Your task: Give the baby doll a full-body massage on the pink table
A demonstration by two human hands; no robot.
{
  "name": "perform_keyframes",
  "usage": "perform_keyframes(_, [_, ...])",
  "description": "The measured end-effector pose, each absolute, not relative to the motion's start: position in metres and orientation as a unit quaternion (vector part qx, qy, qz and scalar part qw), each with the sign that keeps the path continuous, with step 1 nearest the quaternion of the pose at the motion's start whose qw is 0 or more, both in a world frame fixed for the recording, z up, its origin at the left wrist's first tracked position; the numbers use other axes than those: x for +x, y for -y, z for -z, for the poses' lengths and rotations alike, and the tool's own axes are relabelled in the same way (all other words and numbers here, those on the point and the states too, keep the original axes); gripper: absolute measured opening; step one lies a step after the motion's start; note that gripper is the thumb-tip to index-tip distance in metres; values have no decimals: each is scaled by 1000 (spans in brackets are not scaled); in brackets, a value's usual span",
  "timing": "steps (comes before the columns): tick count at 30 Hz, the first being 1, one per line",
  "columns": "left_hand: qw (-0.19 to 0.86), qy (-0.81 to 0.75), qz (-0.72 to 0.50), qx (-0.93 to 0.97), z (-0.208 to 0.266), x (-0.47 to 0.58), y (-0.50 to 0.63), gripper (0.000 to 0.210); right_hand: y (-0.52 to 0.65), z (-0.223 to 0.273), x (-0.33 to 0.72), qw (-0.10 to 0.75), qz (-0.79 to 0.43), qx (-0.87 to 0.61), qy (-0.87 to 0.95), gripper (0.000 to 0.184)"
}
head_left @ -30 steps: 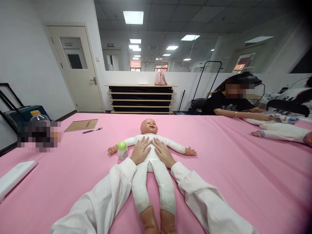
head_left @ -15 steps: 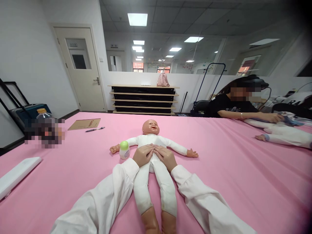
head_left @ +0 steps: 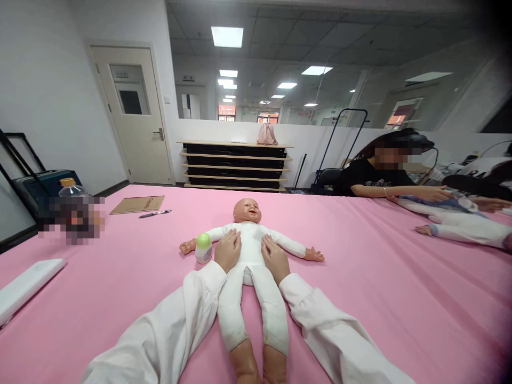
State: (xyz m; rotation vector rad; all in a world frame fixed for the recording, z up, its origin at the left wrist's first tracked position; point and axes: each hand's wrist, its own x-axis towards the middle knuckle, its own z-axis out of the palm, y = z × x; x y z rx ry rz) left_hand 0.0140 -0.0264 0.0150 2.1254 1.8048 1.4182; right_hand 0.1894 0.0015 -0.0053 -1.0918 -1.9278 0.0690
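Note:
A baby doll (head_left: 251, 242) with a white cloth body lies on its back, head away from me, arms spread and legs toward me. Flat against the side of its torso on the left rests my left hand (head_left: 229, 250), fingers stretched out. My right hand (head_left: 275, 258) lies the same way along the opposite side, fingers extended. Neither hand grips anything. Close to my left hand, by the doll's arm, stands a small white bottle (head_left: 204, 249) with a green cap.
A pink cloth (head_left: 360, 256) covers the table. At the left are a white oblong box (head_left: 30, 285), a brown notebook (head_left: 138, 205), a pen (head_left: 155, 213) and a yellow-capped bottle (head_left: 72, 188). Across the right side, a person (head_left: 384, 173) handles another doll (head_left: 468, 226).
My hands have moved apart, from meeting at the middle of the doll's belly to its two sides. The co-worker's arms have shifted over the other doll.

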Motion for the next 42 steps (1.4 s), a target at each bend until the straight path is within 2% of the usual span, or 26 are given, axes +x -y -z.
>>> perform_keyframes(3, [-75,-499,-489,711,-14,15,33,29,5,5,189,482,11,-402,779,36])
perform_keyframes(5, [-103,-418,-492,757,-14,17,36,28,8,0,189,477,8,-364,800,35])
perform_keyframes(9, [-76,-333,-469,815,-15,20,37,30,8,-10,189,413,-58,-297,859,39])
perform_keyframes(13, [4,-365,-404,839,-18,17,32,39,1,-14,191,341,-111,-310,881,48])
perform_keyframes(16, [50,-424,-347,835,-22,14,27,41,-3,-13,191,313,-126,-352,873,53])
perform_keyframes(19, [61,-485,-340,803,-23,13,23,40,-4,-11,190,298,-136,-407,852,56])
perform_keyframes(24, [-41,-528,-428,733,-18,12,30,30,4,-6,188,366,-97,-499,780,48])
perform_keyframes(27, [-144,-466,-449,749,-18,12,39,26,12,-5,188,442,-44,-488,751,37])
perform_keyframes(30, [-178,-363,-463,789,-18,13,42,23,16,-6,189,473,-41,-419,774,36])
perform_keyframes(35, [-57,-322,-417,848,-18,14,38,32,7,-11,190,386,-127,-313,858,44])
perform_keyframes(39, [33,-426,-331,841,-23,12,32,40,-2,-10,191,331,-152,-364,857,51])
perform_keyframes(42, [56,-520,-351,777,-22,11,31,42,-2,-6,191,334,-157,-430,824,56])
